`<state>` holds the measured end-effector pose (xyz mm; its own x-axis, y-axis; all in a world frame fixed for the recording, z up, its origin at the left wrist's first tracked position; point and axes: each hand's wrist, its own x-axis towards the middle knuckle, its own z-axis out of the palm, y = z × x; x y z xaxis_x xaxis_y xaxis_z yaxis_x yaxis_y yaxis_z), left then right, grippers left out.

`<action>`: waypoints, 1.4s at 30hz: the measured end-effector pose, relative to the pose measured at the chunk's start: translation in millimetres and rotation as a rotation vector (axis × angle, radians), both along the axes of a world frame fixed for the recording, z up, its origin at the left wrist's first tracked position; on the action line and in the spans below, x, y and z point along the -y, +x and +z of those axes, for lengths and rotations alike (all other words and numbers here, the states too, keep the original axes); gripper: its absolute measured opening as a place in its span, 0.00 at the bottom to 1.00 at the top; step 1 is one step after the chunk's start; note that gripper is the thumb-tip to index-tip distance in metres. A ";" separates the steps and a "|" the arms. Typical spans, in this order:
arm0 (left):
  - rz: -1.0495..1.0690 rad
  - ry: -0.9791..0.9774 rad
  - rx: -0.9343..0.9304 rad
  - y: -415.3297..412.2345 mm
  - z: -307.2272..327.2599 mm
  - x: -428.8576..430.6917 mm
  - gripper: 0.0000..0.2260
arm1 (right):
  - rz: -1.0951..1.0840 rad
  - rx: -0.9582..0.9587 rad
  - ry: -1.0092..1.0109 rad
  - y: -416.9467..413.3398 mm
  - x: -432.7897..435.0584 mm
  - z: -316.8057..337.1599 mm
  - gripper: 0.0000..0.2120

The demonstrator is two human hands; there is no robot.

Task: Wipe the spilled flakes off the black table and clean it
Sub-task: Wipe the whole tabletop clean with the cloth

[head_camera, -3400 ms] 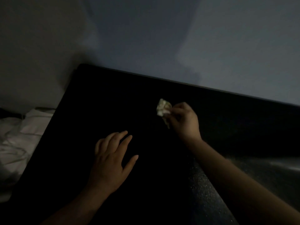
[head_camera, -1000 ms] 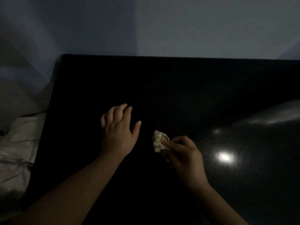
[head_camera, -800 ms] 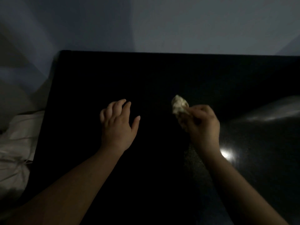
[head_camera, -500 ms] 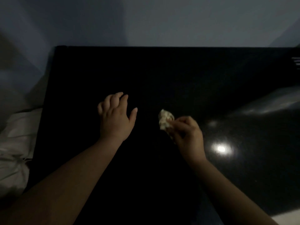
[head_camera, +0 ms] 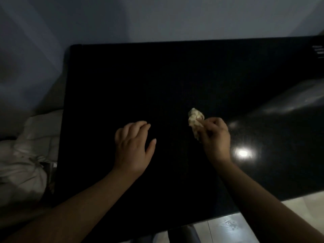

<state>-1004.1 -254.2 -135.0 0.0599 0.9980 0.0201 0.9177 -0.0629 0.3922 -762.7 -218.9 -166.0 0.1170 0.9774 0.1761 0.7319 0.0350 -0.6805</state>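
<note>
A: Near edge first: your left hand (head_camera: 134, 149), lower centre of frame, lies flat on the black table (head_camera: 175, 76), fingers loosely spread, holding nothing.

B: And the right?

A: Your right hand (head_camera: 216, 137), just right of centre, is pinched shut around a crumpled tissue (head_camera: 195, 118), the wad poking out up-left of your knuckles, on or just above the top.

B: Flakes?

A: Too dark to tell, prob. none visible. You're mid-wipe, I'd judge.

B: Next?

A: Sweep the wad toward the far edge, upper frame; check near the glare (head_camera: 242, 153) w/ better light.
</note>
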 end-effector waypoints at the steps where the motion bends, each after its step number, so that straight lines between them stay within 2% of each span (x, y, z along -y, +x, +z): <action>1: -0.006 -0.022 -0.005 2.4 -1.4 8.4 0.20 | 0.038 0.005 0.010 -3.1 20.2 0.0 0.11; 6: -0.024 -0.011 -0.038 6.9 -9.6 30.6 0.20 | 0.237 -0.064 -0.093 -3.8 100.3 13.8 0.16; 9: -0.028 0.007 -0.047 4.3 -16.1 33.1 0.19 | 0.276 -0.010 -0.099 1.9 97.4 24.9 0.14; 12: -0.029 0.033 -0.049 3.2 -20.0 34.5 0.20 | 0.108 0.043 -0.033 6.7 59.1 25.3 0.10; 15: -0.033 0.056 -0.039 4.0 -21.7 35.2 0.19 | -0.017 0.042 -0.058 -2.1 41.0 10.9 0.11; 21: -0.024 0.091 -0.092 7.5 -20.0 36.5 0.19 | 0.060 0.010 0.021 -14.8 130.4 3.4 0.12; 28: -0.037 0.124 -0.101 6.5 -27.3 37.3 0.19 | 0.125 -0.131 -0.114 -4.8 155.6 13.2 0.11; 33: -0.039 0.157 -0.092 6.2 -28.6 37.9 0.19 | -0.096 -0.065 -0.033 7.6 124.9 13.1 0.07; 39: -0.049 0.159 -0.101 6.8 -27.7 38.5 0.19 | 0.101 -0.055 -0.045 -5.8 199.2 5.9 0.09; 42: -0.052 0.132 -0.106 6.6 -26.9 38.1 0.20 | 0.158 -0.109 -0.099 -10.3 217.8 18.2 0.12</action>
<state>-997.5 -292.3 -162.0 0.1201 0.9825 0.1420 0.9476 -0.1561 0.2786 -773.0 -436.7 -147.8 -0.0261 0.9970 0.0728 0.6442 0.0725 -0.7614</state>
